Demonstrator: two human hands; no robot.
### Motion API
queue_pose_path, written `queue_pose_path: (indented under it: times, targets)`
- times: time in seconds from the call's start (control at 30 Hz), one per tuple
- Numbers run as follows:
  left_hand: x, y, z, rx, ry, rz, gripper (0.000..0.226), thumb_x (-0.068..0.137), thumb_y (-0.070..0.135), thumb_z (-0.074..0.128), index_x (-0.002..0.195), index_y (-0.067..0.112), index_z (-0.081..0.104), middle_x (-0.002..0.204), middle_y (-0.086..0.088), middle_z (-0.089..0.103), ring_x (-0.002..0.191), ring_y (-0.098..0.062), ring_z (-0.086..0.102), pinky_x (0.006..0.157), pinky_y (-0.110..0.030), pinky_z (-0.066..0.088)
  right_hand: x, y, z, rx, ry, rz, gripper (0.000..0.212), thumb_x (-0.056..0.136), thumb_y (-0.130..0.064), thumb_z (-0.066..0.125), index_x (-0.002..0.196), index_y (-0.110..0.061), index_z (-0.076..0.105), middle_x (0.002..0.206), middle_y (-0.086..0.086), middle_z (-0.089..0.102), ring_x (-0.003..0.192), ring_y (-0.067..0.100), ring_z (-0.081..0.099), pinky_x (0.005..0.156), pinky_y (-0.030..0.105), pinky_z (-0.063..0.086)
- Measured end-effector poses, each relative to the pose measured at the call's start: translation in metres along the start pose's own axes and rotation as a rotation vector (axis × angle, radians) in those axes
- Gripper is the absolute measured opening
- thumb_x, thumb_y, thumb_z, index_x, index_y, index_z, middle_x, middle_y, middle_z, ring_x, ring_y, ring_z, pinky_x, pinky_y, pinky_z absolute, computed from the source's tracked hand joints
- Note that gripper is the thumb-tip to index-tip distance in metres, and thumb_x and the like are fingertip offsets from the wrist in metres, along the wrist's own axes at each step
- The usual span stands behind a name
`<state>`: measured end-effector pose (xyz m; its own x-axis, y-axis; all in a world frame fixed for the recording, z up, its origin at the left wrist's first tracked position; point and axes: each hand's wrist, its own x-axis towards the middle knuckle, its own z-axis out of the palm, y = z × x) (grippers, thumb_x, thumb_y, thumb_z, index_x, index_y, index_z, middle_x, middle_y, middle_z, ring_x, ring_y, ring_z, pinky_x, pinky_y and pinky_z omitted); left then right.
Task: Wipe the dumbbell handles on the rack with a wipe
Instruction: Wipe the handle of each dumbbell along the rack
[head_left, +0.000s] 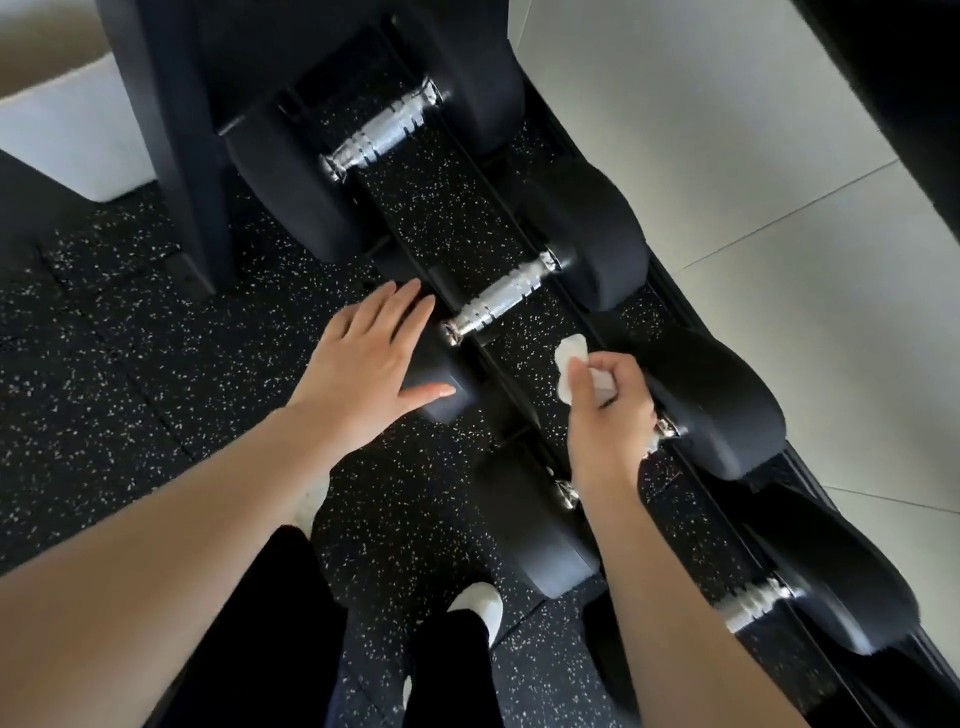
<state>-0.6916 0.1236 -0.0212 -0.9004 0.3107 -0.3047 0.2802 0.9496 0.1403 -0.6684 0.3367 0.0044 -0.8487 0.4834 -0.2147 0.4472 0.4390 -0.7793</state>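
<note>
The wipe (574, 364), a small white wad, sits in the right hand (605, 415), whose fingers curl around it and, apparently, around the handle (662, 431) of the third dumbbell along the rack (519, 374). Only the chrome ends of that handle show beyond the hand; the middle is covered. Wrapping the wad round the bar likely lets one stroke clean the full circumference.

The left hand (371, 353) lies flat, fingers straight and spread, on the near black head (439, 384) of the second dumbbell. It holds nothing. This placement probably braces the body or steadies that weight.

The second handle (501, 299) and the first handle (384, 132) lie bare farther up the rack; a fourth handle (753, 605) lies nearer, blurred. Whether any of these has been wiped cannot be told.

The dumbbells rest crosswise on the rack's rails, leaving each handle open to reach from above. Speckled rubber floor (130, 364) lies beneath, pale tile (779, 156) beyond.
</note>
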Motion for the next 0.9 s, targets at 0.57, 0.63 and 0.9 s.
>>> queue_pose_path:
  times: [0.57, 0.63, 0.9]
  targets:
    - [0.036, -0.061, 0.022, -0.145, -0.038, 0.347, 0.089, 0.083, 0.072, 0.023, 0.145, 0.009, 0.032, 0.152, -0.012, 0.033, 0.141, -0.027, 0.032, 0.102, -0.045, 0.042, 0.074, -0.066, 0.127, 0.483, 0.690, 0.564, 0.015, 0.082, -0.011, 0.070, 0.075, -0.021, 0.062, 0.084, -0.006, 0.063, 0.086, 0.013, 0.060, 0.062, 0.014, 0.046]
    - [0.036, -0.061, 0.024, -0.174, -0.035, 0.340, 0.088, 0.083, 0.073, 0.024, 0.146, 0.011, 0.029, 0.153, -0.010, 0.032, 0.142, -0.025, 0.029, 0.100, -0.046, 0.045, 0.077, -0.069, 0.131, 0.423, 0.667, 0.571, 0.014, 0.080, -0.012, 0.071, 0.073, -0.021, 0.063, 0.082, -0.006, 0.064, 0.083, 0.012, 0.060, 0.069, 0.021, 0.052]
    - [0.036, -0.061, 0.026, -0.240, -0.017, 0.334, 0.088, 0.080, 0.074, 0.026, 0.146, 0.016, 0.028, 0.153, -0.005, 0.031, 0.144, -0.022, 0.024, 0.095, -0.046, 0.046, 0.073, -0.060, 0.125, 0.133, 0.512, 0.442, 0.003, 0.084, -0.014, 0.069, 0.085, -0.014, 0.066, 0.105, 0.006, 0.068, 0.090, 0.013, 0.060, 0.075, 0.015, 0.044]
